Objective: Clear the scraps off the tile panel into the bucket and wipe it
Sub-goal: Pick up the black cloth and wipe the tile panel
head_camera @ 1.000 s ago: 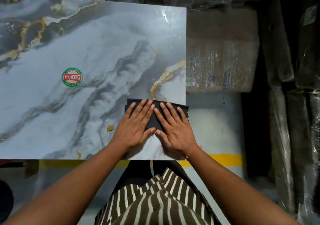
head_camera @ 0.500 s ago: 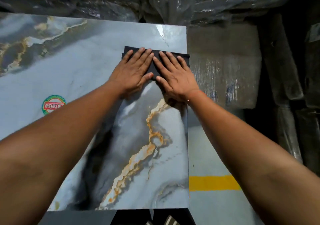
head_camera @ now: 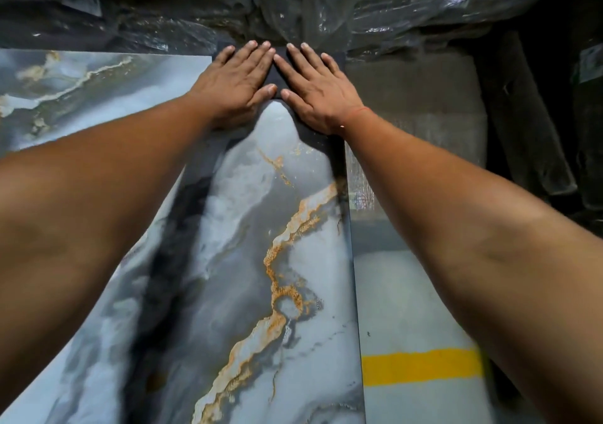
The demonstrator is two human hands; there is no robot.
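- cloth (head_camera: 273, 76) lies flat at far edge of tile panel (head_camera: 248, 227), pinned under both hands.
- left hand (head_camera: 236, 79) and right hand (head_camera: 315, 89): fingers spread flat, side by side, equally near.
- cloth probably overhangs far edge; return stroke runs toward the body.
- bucket not in view.

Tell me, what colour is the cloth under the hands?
Black. The cloth shows between both flat hands at the tile panel's far edge, in the head view.

Both arms fully extended forward. Left hand (head_camera: 236, 82) and right hand (head_camera: 315, 89) flat, palms down, fingers spread, index fingertips nearly touching.
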